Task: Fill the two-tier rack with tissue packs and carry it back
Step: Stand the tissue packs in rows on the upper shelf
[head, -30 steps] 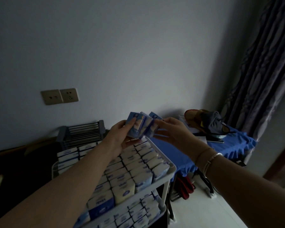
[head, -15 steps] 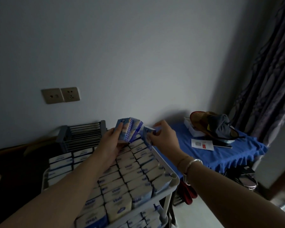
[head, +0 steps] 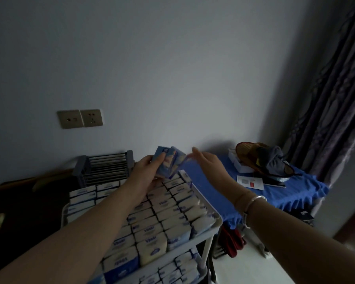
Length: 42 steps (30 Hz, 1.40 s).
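Nearest you, the two-tier rack is packed on both tiers with tissue packs: soft, light, slick-wrapped, and likely heavy together, so grip its rim. Beyond, your left hand clasps a small fan of packs by their lower edges. Your right hand reaches beside them, fingers loose, holding nothing.

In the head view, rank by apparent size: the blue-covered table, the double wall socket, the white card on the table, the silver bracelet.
1. Blue-covered table, clearly largest.
2. Double wall socket.
3. White card, close to the socket; unsure, since it lies foreshortened.
4. Silver bracelet, smallest, though nearer the camera.
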### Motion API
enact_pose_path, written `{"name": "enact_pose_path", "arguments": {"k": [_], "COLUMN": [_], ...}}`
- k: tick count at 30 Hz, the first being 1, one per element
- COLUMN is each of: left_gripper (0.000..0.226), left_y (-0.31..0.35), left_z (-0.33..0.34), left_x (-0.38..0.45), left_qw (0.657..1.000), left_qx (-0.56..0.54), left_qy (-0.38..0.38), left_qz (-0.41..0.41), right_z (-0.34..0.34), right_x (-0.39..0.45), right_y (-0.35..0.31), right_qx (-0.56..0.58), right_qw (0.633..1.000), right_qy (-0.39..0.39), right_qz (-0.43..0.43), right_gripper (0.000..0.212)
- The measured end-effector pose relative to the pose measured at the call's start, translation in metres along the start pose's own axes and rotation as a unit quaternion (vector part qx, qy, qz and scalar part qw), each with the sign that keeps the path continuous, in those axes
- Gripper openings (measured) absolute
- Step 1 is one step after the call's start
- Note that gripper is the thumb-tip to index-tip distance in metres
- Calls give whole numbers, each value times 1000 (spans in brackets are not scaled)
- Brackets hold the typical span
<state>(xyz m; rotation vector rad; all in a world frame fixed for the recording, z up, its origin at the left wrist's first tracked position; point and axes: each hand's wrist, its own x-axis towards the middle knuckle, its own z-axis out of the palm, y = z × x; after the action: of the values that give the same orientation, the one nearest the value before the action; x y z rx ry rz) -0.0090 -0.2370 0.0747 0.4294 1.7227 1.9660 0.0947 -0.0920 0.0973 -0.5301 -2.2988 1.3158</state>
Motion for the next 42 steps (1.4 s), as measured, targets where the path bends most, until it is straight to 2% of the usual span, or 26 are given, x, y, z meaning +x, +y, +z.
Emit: {"name": "enact_pose_path", "arguments": {"k": [2, 4, 7, 11, 14, 17, 19, 21, 26, 32, 34, 36, 39, 42], "left_gripper": [32, 29, 24, 33, 42, 39, 35, 33, 30, 29, 32, 34, 27, 15], "left_y": [3, 5, 6, 1, -9, -14, -14, -14, -19, -19, -18, -16, -9, -5], "left_z": [6, 12, 17, 12, 2, -4, -5, -5, -6, -5, -3, 1, 14, 31], "left_x": [-4, -8, -10, -4, -2, 0, 0, 0, 3, 1, -2, -3, -10, -16], "left_qw": [1000, 999, 999, 994, 994, 996, 996, 997, 998, 998, 996, 993, 982, 973], "left_qx": [25, 23, 38, 104, 107, 91, 85, 73, 59, 68, 86, 114, 160, 185], "left_qy": [-18, -30, -27, 32, 25, 6, 9, 10, 11, 6, -5, -21, -55, -104], "left_qz": [4, -2, 7, 33, 5, -6, -8, -9, -11, -6, 13, 37, 80, 90], "right_z": [-3, -6, -16, -35, -34, -30, -29, -23, 3, 12, 5, -3, -12, -18], "right_x": [-3, -6, -8, -22, -34, -37, -36, -37, -37, -36, -36, -37, -34, -33], "right_y": [-9, -13, -6, 2, 4, -1, -1, 3, 22, 21, 19, 15, 4, -7], "right_qx": [66, 64, 32, -89, -132, -170, -214, -248, -225, -149, -181, -187, -44, -12], "right_qw": [998, 997, 999, 995, 991, 982, 973, 968, 973, 983, 980, 982, 999, 999], "right_qy": [-18, -42, -6, 45, 25, 69, 56, 3, -37, -77, -68, -25, -4, -41], "right_qz": [-10, -6, 4, 4, -2, -51, -58, -31, -14, 69, 56, 32, 26, 12], "right_gripper": [32, 23, 28, 28, 25, 19, 17, 16, 25, 22, 24, 31, 29, 17]}}
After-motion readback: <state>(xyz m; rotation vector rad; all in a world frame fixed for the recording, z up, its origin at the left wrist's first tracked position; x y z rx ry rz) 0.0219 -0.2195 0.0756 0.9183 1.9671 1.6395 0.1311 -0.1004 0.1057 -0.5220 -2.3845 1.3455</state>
